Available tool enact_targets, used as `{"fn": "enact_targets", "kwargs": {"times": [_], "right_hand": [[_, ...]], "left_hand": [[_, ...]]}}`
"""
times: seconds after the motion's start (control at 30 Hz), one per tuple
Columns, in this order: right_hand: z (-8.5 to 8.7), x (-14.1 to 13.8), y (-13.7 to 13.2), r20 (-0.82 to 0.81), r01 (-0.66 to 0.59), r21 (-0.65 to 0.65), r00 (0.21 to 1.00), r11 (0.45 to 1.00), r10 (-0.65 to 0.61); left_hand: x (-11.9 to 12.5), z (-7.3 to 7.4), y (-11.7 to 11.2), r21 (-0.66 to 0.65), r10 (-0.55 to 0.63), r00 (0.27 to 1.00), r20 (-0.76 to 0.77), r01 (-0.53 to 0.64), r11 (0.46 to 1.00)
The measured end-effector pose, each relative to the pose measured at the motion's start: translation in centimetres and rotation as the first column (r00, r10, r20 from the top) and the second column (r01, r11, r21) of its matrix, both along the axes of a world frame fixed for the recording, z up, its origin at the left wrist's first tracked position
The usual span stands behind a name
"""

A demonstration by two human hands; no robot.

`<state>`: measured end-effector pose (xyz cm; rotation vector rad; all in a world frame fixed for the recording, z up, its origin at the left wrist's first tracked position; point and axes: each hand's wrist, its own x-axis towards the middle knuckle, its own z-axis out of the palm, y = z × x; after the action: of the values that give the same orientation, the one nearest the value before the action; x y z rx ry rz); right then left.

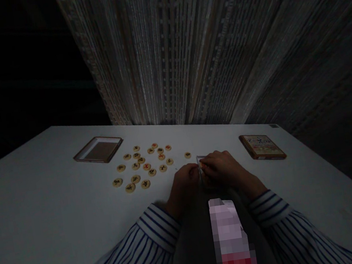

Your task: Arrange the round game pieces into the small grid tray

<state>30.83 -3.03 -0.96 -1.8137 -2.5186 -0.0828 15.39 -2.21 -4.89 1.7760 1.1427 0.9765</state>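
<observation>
Just in front of me, my left hand [186,179] is closed, thumb and fingers pinching the left edge of a small clear-walled tray [198,159]. From the other side my right hand [223,168] curls over this tray, its fingertips closed at a pale xiangqi piece [202,166] inside. My hands hide most of the tray. Left of them, several round wooden xiangqi pieces [147,166] lie loose, with black or red characters. A single xiangqi piece [187,155] sits apart, close beyond my left hand.
On the white table [57,201], an open shallow box [114,157] lies at the far left. A closed flat box or lid [261,146] with a printed picture lies to the right. A striped curtain [165,55] hangs behind the far edge. A pixelated patch covers the area below my hands.
</observation>
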Motion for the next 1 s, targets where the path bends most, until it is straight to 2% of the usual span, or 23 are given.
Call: {"fn": "enact_targets", "kwargs": {"times": [1.0], "right_hand": [[0.01,0.1,-0.24,0.029,-0.021,-0.03,0.999,0.999,0.022]], "left_hand": [[0.04,0.09,0.05,-0.009,-0.004,1.0,-0.02,0.003,1.0]]}}
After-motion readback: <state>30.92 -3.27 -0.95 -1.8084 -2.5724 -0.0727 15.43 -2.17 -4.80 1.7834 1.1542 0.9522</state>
